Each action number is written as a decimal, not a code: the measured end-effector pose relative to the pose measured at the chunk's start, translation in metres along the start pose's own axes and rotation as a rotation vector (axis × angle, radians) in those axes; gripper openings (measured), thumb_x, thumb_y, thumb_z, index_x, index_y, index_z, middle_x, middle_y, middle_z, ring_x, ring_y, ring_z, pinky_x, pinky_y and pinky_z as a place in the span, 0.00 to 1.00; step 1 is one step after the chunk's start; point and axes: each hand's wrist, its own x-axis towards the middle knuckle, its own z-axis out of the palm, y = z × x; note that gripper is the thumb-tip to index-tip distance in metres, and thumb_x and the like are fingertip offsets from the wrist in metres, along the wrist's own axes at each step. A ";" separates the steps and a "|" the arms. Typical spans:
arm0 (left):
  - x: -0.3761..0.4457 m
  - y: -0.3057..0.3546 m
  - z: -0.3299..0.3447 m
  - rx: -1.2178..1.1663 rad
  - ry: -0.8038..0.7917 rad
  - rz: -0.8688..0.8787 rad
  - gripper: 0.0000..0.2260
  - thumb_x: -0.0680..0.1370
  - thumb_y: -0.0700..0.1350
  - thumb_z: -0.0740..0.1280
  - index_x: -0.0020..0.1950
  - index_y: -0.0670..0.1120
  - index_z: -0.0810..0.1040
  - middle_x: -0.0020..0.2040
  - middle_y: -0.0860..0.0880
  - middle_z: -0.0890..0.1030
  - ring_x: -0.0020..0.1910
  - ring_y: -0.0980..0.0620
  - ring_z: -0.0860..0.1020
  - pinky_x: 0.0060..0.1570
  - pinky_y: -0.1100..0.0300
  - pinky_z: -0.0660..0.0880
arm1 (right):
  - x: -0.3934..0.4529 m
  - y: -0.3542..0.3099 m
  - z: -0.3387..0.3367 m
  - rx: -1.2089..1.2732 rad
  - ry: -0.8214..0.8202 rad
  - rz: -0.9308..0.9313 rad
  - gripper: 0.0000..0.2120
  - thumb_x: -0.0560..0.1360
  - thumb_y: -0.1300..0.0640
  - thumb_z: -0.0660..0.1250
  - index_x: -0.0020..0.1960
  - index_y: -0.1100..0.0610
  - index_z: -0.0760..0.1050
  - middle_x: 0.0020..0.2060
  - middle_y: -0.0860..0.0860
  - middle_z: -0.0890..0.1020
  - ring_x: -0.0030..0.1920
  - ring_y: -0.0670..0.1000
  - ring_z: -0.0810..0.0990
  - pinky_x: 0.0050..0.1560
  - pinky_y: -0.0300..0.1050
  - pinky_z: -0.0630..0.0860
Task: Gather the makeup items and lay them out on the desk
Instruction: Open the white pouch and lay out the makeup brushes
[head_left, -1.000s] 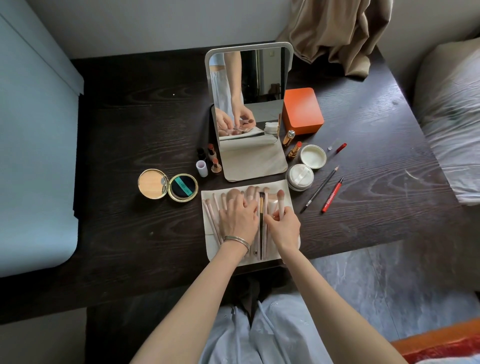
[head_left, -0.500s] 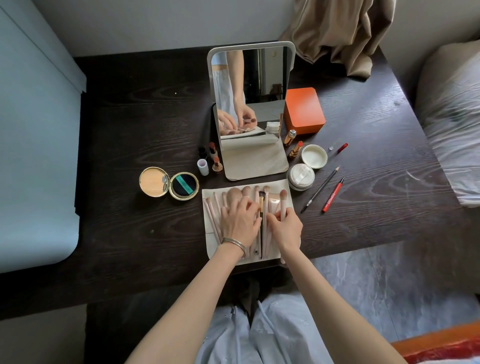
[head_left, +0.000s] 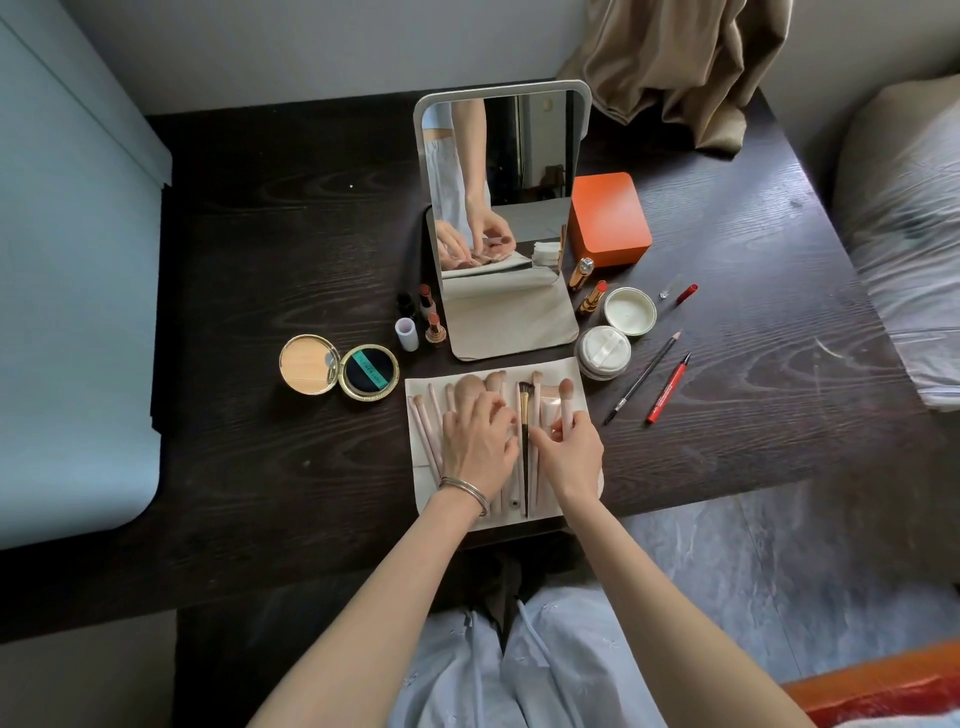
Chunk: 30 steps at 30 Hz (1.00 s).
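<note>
On the dark wooden table (head_left: 234, 467), an open gold compact (head_left: 338, 368) lies furthest left, with small lipsticks (head_left: 429, 317) standing beside a folding mirror (head_left: 501, 218). In front of the mirror, pink makeup brushes (head_left: 530, 415) lie in a row on a cream cloth (head_left: 415, 499). The left hand (head_left: 480, 444) rests flat on them, grip released. The right hand (head_left: 569, 449) pinches one brush handle. Further right lie two round jars (head_left: 615, 327), an eyebrow pencil (head_left: 644, 376), a red pencil (head_left: 669, 387) and an orange box (head_left: 608, 218).
</note>
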 end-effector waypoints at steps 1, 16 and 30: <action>-0.001 0.001 -0.001 0.005 0.010 0.012 0.09 0.75 0.46 0.63 0.54 0.48 0.78 0.58 0.49 0.75 0.57 0.49 0.72 0.49 0.56 0.67 | 0.000 0.001 0.000 -0.003 -0.001 0.001 0.10 0.69 0.59 0.71 0.43 0.59 0.70 0.38 0.52 0.75 0.37 0.50 0.73 0.40 0.43 0.71; -0.016 -0.001 -0.004 0.076 0.066 0.165 0.15 0.67 0.42 0.73 0.53 0.50 0.82 0.56 0.52 0.82 0.55 0.47 0.79 0.48 0.52 0.75 | -0.001 0.000 0.000 -0.033 -0.018 -0.010 0.15 0.67 0.57 0.75 0.42 0.58 0.69 0.38 0.53 0.75 0.38 0.51 0.74 0.42 0.47 0.73; -0.021 -0.003 -0.002 -0.050 0.043 0.181 0.16 0.73 0.41 0.66 0.60 0.48 0.79 0.61 0.50 0.79 0.63 0.50 0.75 0.61 0.50 0.69 | -0.002 0.000 0.001 0.088 -0.006 0.051 0.08 0.72 0.56 0.70 0.43 0.59 0.72 0.39 0.53 0.78 0.39 0.50 0.76 0.37 0.39 0.70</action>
